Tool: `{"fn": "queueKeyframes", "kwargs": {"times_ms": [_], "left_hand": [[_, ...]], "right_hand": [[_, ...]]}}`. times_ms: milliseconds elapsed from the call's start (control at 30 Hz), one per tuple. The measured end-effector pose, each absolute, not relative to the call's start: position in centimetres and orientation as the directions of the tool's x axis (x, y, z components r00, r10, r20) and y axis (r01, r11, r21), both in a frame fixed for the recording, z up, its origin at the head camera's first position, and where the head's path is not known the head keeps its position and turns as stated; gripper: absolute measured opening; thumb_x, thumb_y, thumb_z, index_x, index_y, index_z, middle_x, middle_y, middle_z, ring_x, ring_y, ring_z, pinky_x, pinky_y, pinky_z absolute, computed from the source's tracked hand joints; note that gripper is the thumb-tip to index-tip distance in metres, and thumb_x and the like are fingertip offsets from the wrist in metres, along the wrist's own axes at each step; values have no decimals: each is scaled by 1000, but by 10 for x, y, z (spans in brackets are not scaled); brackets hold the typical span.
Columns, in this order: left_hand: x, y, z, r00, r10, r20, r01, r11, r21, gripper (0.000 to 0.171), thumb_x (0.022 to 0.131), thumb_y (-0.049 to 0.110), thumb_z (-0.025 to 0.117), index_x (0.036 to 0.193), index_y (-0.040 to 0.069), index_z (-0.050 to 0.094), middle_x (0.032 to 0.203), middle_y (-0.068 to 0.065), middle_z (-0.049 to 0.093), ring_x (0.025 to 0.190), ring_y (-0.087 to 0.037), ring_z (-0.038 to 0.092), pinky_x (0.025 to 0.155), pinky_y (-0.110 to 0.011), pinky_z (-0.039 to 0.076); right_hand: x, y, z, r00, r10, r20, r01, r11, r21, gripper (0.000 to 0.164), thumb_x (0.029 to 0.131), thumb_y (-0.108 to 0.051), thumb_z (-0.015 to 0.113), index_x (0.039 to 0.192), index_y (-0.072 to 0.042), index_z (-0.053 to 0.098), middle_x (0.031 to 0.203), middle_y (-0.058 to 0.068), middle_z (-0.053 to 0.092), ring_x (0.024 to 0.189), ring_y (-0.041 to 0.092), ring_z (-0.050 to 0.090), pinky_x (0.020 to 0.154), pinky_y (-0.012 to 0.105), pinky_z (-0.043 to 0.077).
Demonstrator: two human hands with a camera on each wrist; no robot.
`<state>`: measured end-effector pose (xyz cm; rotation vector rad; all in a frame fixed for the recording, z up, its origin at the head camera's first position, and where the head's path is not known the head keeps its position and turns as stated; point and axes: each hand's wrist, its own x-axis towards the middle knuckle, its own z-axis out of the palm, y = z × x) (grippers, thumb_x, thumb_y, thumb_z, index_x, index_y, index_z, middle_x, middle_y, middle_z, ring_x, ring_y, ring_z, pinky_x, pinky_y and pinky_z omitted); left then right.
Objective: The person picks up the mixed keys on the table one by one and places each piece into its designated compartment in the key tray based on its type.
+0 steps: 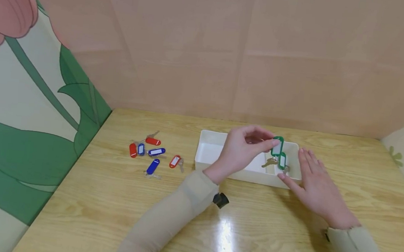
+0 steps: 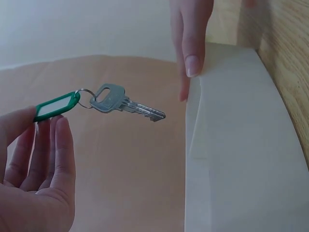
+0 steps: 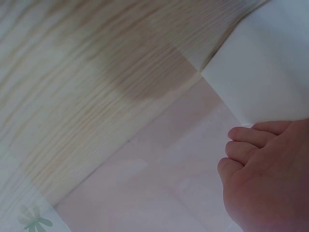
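My left hand (image 1: 241,148) pinches a green key tag (image 1: 277,146) between thumb and fingers, above the right part of a white box (image 1: 216,170). From the tag's ring hangs a metal key (image 2: 110,99), seen clearly in the left wrist view. Inside the box's right compartment lies a second green key tag (image 1: 282,161) with its own key. My right hand (image 1: 317,188) rests against the box's right end, its fingers fairly straight along that wall and the thumb at the front rim. The left forearm and hand cover part of the box's middle.
Left of the box, several red and blue key tags with keys lie loosely grouped on the wooden table (image 1: 100,197), among them a red tag (image 1: 174,161) closest to the box and a blue tag (image 1: 153,166). A pinkish backdrop (image 1: 206,82) rises behind the table.
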<state>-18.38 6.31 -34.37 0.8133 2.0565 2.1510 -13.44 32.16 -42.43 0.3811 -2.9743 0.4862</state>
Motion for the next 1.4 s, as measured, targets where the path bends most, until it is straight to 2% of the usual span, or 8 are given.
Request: {"fn": "queueKeyframes", "kwargs": {"times_ms": [200, 433, 733, 1033, 1400], "left_hand": [[-190, 68, -344, -865, 394, 310, 288, -117, 951, 15, 93, 11, 77, 105, 5, 73, 95, 0, 73, 79, -10, 71, 77, -31, 60], [-200, 76, -343, -876, 372, 306, 290, -99, 952, 14, 92, 12, 79, 103, 6, 74, 94, 1, 74, 77, -10, 71, 75, -28, 60], [-212, 89, -342, -881, 352, 317, 305, -92, 948, 13, 91, 11, 79, 101, 4, 75, 91, 1, 74, 76, -12, 72, 72, -27, 60], [-217, 105, -344, -896, 351, 273, 283, -25, 959, 13, 91, 12, 79, 101, 6, 75, 93, 0, 75, 73, -4, 69, 69, -20, 58], [-214, 118, -351, -891, 371, 263, 273, -25, 962, 12, 90, 10, 80, 100, 5, 75, 91, 1, 74, 72, -3, 69, 69, -21, 59]], "right_hand": [[-134, 322, -425, -962, -232, 143, -265, 919, -293, 99, 101, -53, 57, 159, 6, 5, 164, 30, 8, 152, 39, -3, 121, 53, -3], [-134, 322, -423, -965, -233, 118, -258, 917, -303, 99, 102, -54, 56, 159, 3, -1, 166, 26, 1, 152, 37, -8, 121, 51, -5], [-134, 321, -423, -961, -243, 133, -273, 911, -309, 98, 102, -52, 57, 159, 6, 3, 165, 28, 3, 152, 39, -6, 121, 51, -5], [-133, 322, -424, -958, -246, 151, -282, 910, -305, 97, 101, -51, 58, 159, 6, 4, 165, 29, 6, 152, 38, -5, 121, 52, -4], [-134, 322, -426, -959, -244, 146, -278, 914, -294, 98, 102, -52, 57, 159, 5, 2, 165, 28, 4, 152, 38, -7, 121, 53, -4]]}}
